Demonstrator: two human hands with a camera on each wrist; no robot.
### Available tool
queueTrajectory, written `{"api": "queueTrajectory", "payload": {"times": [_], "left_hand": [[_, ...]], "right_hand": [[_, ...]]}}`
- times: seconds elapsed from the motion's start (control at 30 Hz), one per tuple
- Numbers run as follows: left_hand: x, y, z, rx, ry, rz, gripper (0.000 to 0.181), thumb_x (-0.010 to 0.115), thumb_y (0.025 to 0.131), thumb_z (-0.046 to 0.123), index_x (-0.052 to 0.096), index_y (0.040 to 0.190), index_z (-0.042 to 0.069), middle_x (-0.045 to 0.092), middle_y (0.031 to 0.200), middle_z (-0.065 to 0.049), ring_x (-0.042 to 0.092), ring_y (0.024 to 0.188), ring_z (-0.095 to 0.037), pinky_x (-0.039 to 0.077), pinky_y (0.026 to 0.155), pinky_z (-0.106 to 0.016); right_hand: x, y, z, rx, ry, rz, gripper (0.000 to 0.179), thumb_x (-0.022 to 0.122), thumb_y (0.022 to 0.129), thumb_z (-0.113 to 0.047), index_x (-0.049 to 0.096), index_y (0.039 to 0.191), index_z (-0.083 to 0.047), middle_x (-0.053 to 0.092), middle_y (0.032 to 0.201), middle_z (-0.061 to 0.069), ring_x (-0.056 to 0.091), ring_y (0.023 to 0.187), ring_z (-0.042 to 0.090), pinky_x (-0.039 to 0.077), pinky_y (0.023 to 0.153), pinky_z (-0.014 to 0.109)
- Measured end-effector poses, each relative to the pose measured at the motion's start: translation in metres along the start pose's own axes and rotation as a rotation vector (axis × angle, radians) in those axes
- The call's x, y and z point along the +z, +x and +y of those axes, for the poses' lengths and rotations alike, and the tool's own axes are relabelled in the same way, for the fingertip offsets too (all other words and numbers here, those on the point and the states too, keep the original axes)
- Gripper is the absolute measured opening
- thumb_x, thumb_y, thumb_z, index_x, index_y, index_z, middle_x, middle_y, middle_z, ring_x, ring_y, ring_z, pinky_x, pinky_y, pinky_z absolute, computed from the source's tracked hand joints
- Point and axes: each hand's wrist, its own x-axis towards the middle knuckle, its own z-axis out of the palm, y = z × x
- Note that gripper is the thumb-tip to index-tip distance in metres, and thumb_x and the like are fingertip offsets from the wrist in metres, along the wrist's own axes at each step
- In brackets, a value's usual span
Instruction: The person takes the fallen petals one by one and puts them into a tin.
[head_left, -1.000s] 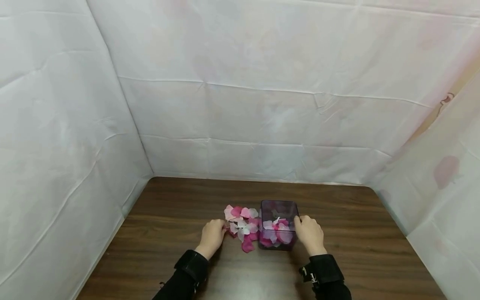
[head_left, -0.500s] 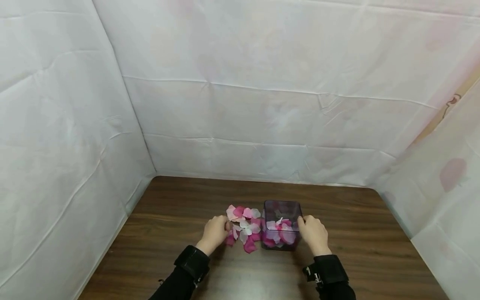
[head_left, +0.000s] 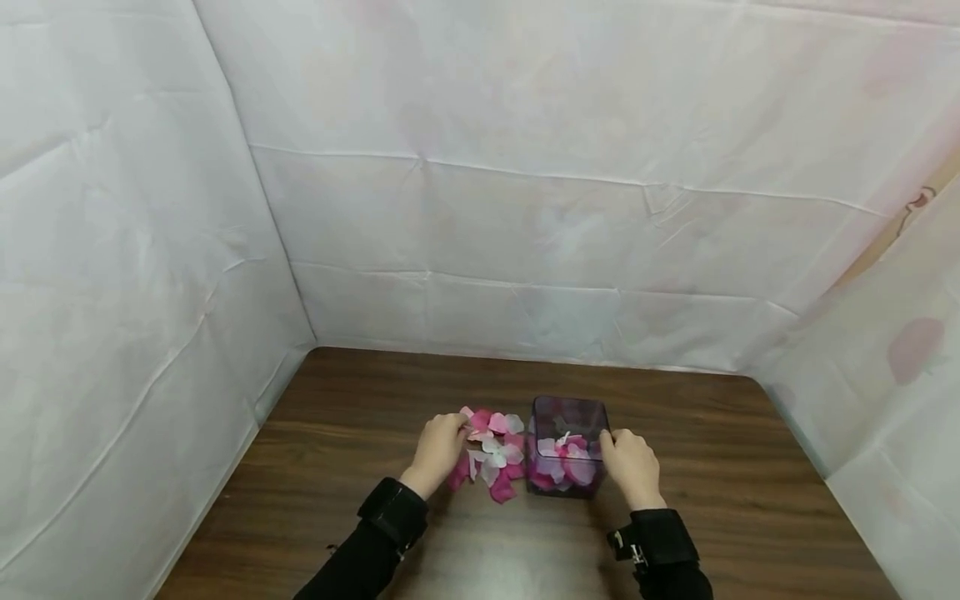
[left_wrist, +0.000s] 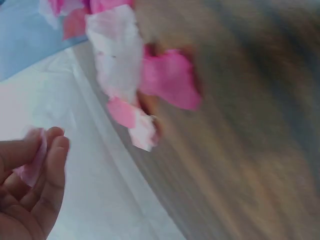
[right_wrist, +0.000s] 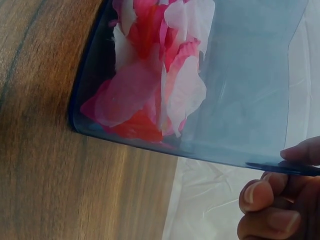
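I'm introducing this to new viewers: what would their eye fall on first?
Probably the pink and white petals on the table, left of a see-through purple box holding more. Next, the right hand on the box's right rim, and the left hand beside the petals, pinching a pale pink petal.

Left hand (head_left: 438,450): palm side in the wrist view, thumb and fingertips pinching.
Right hand (head_left: 632,468): thumb set opposite curled fingers in a firm pinch.
Wrists: wrapped in black bands (head_left: 393,510).
Arms: black sleeves (head_left: 352,557), reaching forward, angled slightly inward, well apart.
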Motion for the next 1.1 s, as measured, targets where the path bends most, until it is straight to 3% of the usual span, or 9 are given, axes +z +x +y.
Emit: {"api": "queueTrajectory", "payload": {"times": [0.23,0.4,0.5,0.6,0.77,0.87,0.93,1.0,1.1], "left_hand": [[0.003,0.020,0.048,0.177,-0.069,0.044,0.017,0.056,0.092,0.014,0.069,0.099,0.005,0.072,0.094,-0.008,0.068,0.087,-0.020,0.054,0.076,-0.032],[0.012,0.034,0.091,0.294,-0.101,0.065,0.017,0.059,0.091,0.015,0.070,0.100,0.007,0.069,0.090,-0.006,0.067,0.084,-0.018,0.053,0.076,-0.028],[0.020,0.038,0.109,0.333,-0.086,0.033,0.014,0.059,0.090,0.013,0.070,0.098,0.008,0.069,0.089,-0.004,0.066,0.084,-0.015,0.052,0.076,-0.024],[0.029,0.036,0.120,0.367,-0.033,-0.050,0.015,0.058,0.092,0.014,0.071,0.099,0.010,0.071,0.093,-0.002,0.067,0.087,-0.013,0.052,0.077,-0.021],[0.042,0.030,0.127,0.421,0.152,-0.217,0.025,0.056,0.091,0.006,0.068,0.111,0.015,0.071,0.104,0.001,0.066,0.094,-0.012,0.052,0.080,-0.021],[0.045,0.027,0.125,0.480,0.253,-0.243,0.034,0.058,0.085,0.001,0.067,0.114,0.017,0.069,0.107,0.002,0.064,0.100,-0.012,0.049,0.089,-0.025],[0.043,0.025,0.121,0.509,0.265,-0.203,0.033,0.060,0.084,0.002,0.068,0.112,0.018,0.068,0.108,0.002,0.062,0.104,-0.014,0.046,0.096,-0.030],[0.041,0.025,0.115,0.525,0.266,-0.116,0.031,0.060,0.085,0.004,0.069,0.110,0.020,0.066,0.110,0.002,0.059,0.109,-0.016,0.044,0.100,-0.035],[0.035,0.028,0.099,0.456,0.132,0.000,0.028,0.058,0.089,0.008,0.065,0.114,0.018,0.061,0.117,-0.004,0.053,0.115,-0.023,0.041,0.101,-0.041]], "right_hand": [[-0.002,0.001,0.004,0.014,-0.001,-0.009,0.041,0.039,0.094,-0.027,0.055,0.063,-0.006,0.067,0.091,0.024,0.064,0.077,0.039,0.044,0.056,0.045],[-0.004,0.003,0.006,0.031,-0.002,-0.009,0.041,0.038,0.094,-0.027,0.056,0.065,-0.006,0.067,0.090,0.024,0.063,0.078,0.038,0.044,0.057,0.046],[-0.004,0.002,0.006,0.032,0.007,-0.016,0.041,0.038,0.094,-0.027,0.055,0.064,-0.006,0.067,0.089,0.023,0.063,0.076,0.037,0.043,0.056,0.045],[-0.002,0.001,0.006,0.038,0.016,-0.018,0.040,0.039,0.094,-0.028,0.057,0.066,-0.006,0.067,0.091,0.023,0.063,0.076,0.037,0.043,0.055,0.045],[0.001,0.001,0.005,0.050,0.016,-0.021,0.041,0.038,0.093,-0.028,0.065,0.074,-0.005,0.068,0.092,0.023,0.064,0.077,0.036,0.044,0.055,0.045],[0.002,0.002,0.003,0.051,0.018,-0.023,0.041,0.037,0.093,-0.028,0.064,0.073,-0.004,0.067,0.089,0.022,0.064,0.075,0.036,0.044,0.054,0.044],[0.002,0.002,0.002,0.046,0.018,-0.020,0.041,0.038,0.094,-0.028,0.065,0.074,-0.005,0.067,0.089,0.022,0.064,0.076,0.038,0.044,0.055,0.045],[0.002,0.002,0.001,0.042,0.018,-0.011,0.040,0.038,0.094,-0.028,0.064,0.073,-0.005,0.067,0.092,0.024,0.064,0.079,0.041,0.045,0.056,0.048],[0.001,0.001,0.001,0.036,0.014,0.002,0.040,0.039,0.094,-0.027,0.064,0.073,-0.005,0.067,0.098,0.026,0.063,0.085,0.046,0.045,0.060,0.051]]}}
